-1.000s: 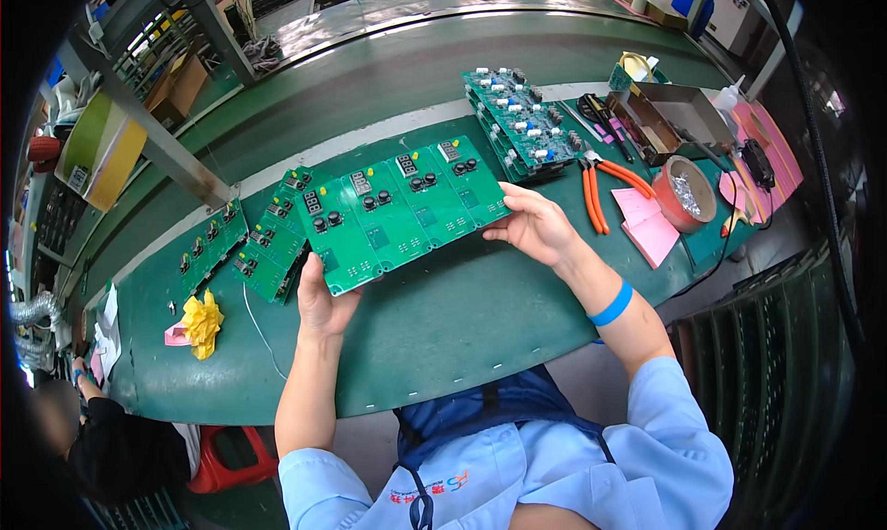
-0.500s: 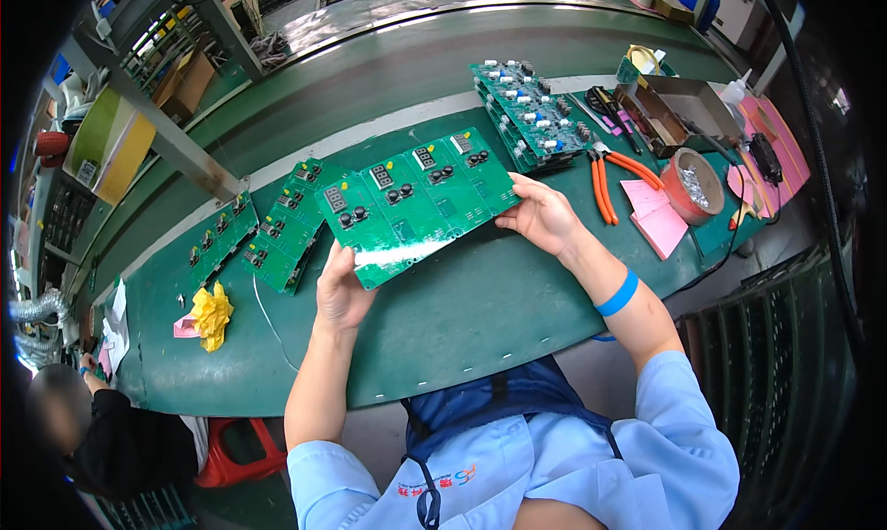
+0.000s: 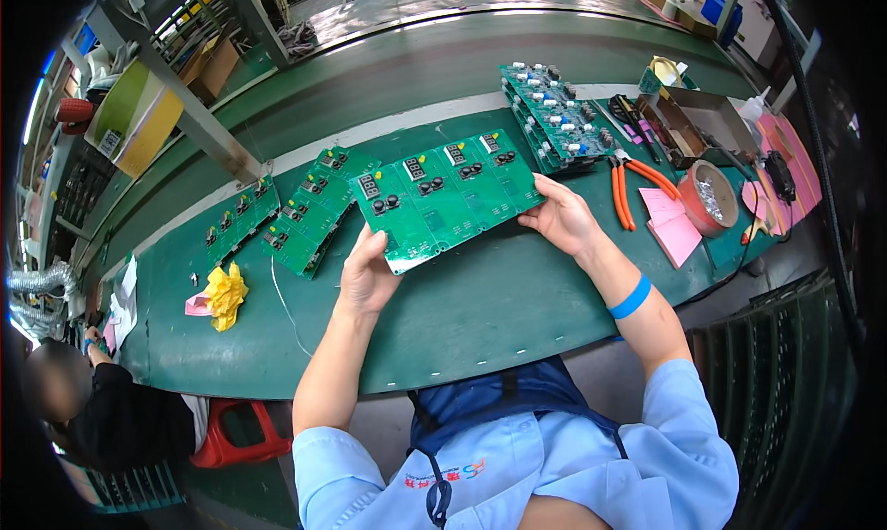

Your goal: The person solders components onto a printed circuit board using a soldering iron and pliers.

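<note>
A long green circuit board (image 3: 453,205) with small digit displays and black round buttons is held up over the bench, tilted toward me. My left hand (image 3: 368,269) grips its lower left corner, thumb on top. At the right end my right hand (image 3: 565,218) pinches the edge; a blue band circles that wrist. Left of the held board lie more circuit boards (image 3: 309,207) of similar look, overlapping, with another board (image 3: 242,218) beyond them. Behind my right hand stands a stack of populated circuit boards (image 3: 559,119) with white and blue parts.
Orange-handled pliers (image 3: 623,197), pink paper slips (image 3: 673,230), a round tub of small metal parts (image 3: 710,197) and a brown metal box (image 3: 688,128) lie at the right. A crumpled yellow cloth (image 3: 226,297) lies left. Another person (image 3: 129,410) sits beyond a red stool (image 3: 236,433).
The view has shifted, so the whole bench appears moved slightly right. The held board's tilt has changed, and its bright glare has mostly gone. Both hands keep their grip.
</note>
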Motion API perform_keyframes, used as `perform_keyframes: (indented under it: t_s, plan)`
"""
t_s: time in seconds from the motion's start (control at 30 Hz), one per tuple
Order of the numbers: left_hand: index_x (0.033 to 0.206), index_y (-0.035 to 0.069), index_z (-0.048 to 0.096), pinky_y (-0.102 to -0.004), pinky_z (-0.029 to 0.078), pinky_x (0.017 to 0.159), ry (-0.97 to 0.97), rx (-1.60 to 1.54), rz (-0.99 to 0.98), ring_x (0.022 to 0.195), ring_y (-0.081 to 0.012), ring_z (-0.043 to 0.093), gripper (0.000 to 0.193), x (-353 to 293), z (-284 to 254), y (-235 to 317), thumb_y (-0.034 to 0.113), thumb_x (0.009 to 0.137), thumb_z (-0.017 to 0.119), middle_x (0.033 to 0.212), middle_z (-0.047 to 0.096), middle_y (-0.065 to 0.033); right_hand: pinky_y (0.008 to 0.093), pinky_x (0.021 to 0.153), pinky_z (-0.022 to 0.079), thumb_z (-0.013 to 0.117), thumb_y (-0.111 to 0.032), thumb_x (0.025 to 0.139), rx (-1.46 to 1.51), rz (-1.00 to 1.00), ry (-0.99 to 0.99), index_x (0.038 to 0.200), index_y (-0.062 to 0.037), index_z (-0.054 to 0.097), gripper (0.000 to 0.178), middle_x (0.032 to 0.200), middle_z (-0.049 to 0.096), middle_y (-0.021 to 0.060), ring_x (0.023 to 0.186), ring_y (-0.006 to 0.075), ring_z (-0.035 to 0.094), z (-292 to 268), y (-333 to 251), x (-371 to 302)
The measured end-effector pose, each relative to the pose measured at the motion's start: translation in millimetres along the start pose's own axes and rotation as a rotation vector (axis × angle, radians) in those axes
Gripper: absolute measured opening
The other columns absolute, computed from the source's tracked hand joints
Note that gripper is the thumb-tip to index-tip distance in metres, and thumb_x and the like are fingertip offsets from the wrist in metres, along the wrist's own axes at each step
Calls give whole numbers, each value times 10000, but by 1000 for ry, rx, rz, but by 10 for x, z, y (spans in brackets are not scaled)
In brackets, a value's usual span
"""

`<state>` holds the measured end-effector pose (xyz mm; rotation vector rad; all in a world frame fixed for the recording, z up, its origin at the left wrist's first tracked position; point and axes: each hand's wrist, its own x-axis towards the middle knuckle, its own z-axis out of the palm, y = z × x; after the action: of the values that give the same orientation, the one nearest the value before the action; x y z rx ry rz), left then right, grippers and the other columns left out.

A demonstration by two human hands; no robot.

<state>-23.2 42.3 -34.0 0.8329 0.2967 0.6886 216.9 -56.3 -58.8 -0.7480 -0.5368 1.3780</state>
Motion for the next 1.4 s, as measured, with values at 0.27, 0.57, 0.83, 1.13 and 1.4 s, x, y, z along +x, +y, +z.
perform_keyframes:
  t_s: [0.27,0.57,0.83,1.13,1.4]
  plan:
    - [1081,39,394,-374,419,728,12,-25,-9,892,-240,499,482,14,-25,-10,242,669,539,1009,493,-109,295,678,410,359,-198,822,17,-3,6,1038,-74,440,261,914,532,67,786,177,513,-6,10,6]
    - [1073,32,396,-360,411,740,36,-85,-50,891,-226,498,447,30,-48,2,182,668,514,1016,488,-109,287,678,404,366,-231,822,-14,-29,30,1040,-78,442,277,915,531,69,778,172,509,41,-5,-15]
    - [1074,13,396,-362,411,754,33,-93,-49,891,-237,506,469,35,-99,-13,176,650,514,1002,500,-120,294,692,410,361,-354,815,-38,47,78,1029,-97,453,347,916,535,50,797,164,513,178,-67,-67]
    - [1096,6,370,-331,394,794,-80,-166,-114,924,-220,484,469,37,-94,-14,116,660,502,1039,473,-117,300,692,423,354,-325,819,59,44,142,1025,-72,461,343,948,533,49,824,153,521,91,-107,-71]
    - [1095,34,386,-331,431,658,23,-137,-118,840,-220,513,571,31,-6,-22,496,761,359,1004,495,-100,312,712,414,361,-304,819,77,14,161,1029,-67,460,331,962,526,52,846,156,512,112,-83,-73]
